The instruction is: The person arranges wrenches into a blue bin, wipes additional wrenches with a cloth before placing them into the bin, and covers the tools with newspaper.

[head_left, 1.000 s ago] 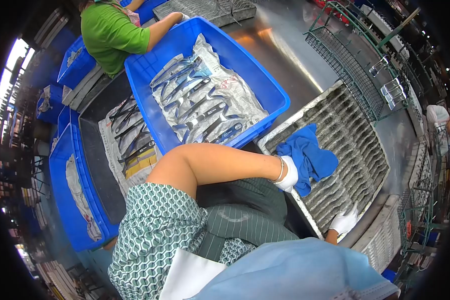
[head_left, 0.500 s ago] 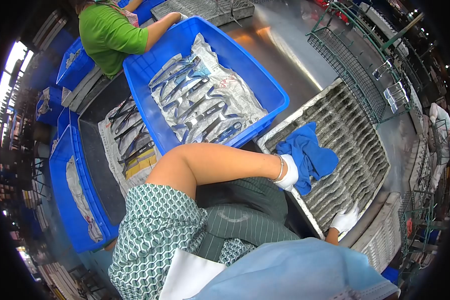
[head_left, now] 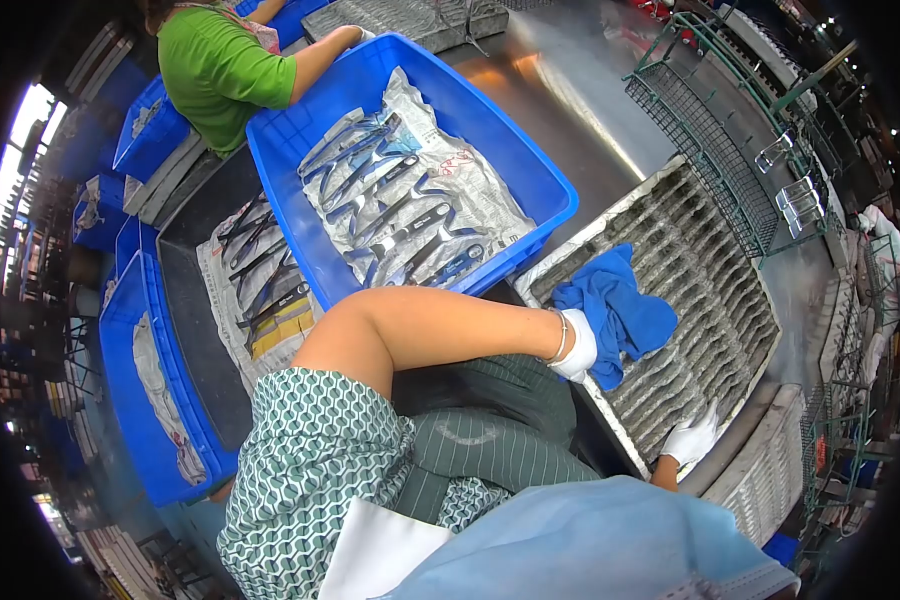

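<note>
White-gloved, my left hand (head_left: 575,347) is closed on a blue cloth (head_left: 615,310), which lies bunched over the ridged grey tray (head_left: 710,270). My right hand (head_left: 692,438), also in a white glove, rests at the tray's lower right edge; its fingers lie flat on the ridges. Left of the tray is a large blue bin (head_left: 530,150). Inside it, several tools (head_left: 410,230) with blue and black handles lie on newspaper (head_left: 485,195).
A co-worker in a green shirt (head_left: 220,65) stands at the upper left, one arm along the bin. More tools on newspaper (head_left: 235,320) and a blue bin (head_left: 155,460) are at the left. Green wire racks (head_left: 710,150) hang at the upper right.
The green wire racks at the upper right have shifted a little to the right and down. My hands, the cloth and the tray look unchanged.
</note>
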{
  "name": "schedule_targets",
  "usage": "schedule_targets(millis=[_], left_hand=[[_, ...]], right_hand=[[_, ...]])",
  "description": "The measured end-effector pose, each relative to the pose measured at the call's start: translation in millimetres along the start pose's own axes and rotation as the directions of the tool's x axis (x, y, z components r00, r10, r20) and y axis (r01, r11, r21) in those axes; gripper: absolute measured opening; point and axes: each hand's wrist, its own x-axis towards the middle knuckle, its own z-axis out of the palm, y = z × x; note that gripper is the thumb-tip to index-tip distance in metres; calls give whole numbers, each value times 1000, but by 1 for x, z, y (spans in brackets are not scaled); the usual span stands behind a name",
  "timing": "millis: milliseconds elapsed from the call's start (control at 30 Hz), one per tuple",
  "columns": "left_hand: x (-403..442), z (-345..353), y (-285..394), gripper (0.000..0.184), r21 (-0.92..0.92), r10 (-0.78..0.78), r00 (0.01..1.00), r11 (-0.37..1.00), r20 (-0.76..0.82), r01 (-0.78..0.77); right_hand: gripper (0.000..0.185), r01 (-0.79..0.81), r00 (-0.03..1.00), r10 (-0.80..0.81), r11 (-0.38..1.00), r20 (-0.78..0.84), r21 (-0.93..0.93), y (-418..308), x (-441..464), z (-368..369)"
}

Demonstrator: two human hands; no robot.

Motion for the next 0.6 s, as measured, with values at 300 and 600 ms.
schedule_targets(millis=[300, 600], left_hand=[[-1, -1, 0, 40, -1, 4, 1000, 1000, -3, -4], [1, 1, -1, 39, -1, 4, 1000, 1000, 4, -4]], right_hand=[[65, 20, 999, -20, 1000, -37, -3, 3, -2, 4], [68, -4, 1000, 4, 1000, -16, 3, -2, 0, -1]])
